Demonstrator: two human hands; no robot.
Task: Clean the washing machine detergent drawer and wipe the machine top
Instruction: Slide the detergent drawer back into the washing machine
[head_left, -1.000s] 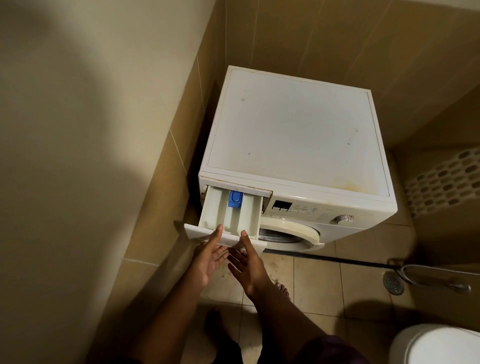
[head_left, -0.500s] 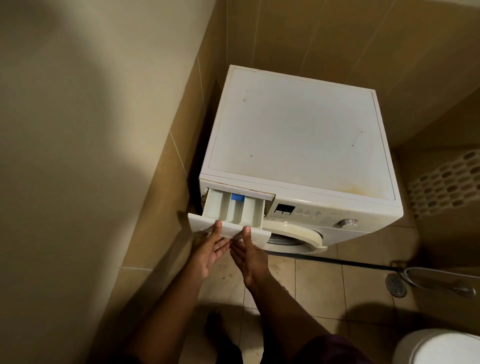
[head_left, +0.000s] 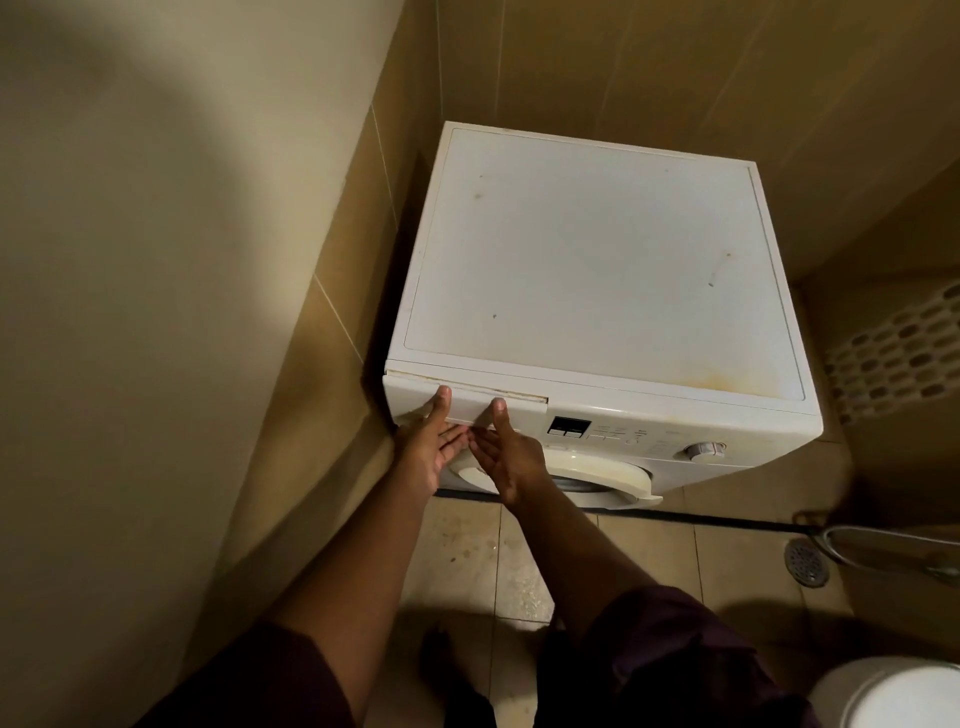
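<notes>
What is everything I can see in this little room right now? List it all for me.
washer: one, white, in the corner by the tiled walls, top marked with specks and a yellowish stain
drawer: one, white, front top left of the washer, pushed in
display: one, dark, right of the drawer
dial: one, white, front right
door: one, white rim, below the panel
basket: one, white with holes, right edge
drain: one, metal, floor at right
hose: one, black, on the floor before the washer
toilet: one, white, bottom right corner
left hand: fingers straight, thumb on the drawer front
right hand: the same, beside it
</notes>
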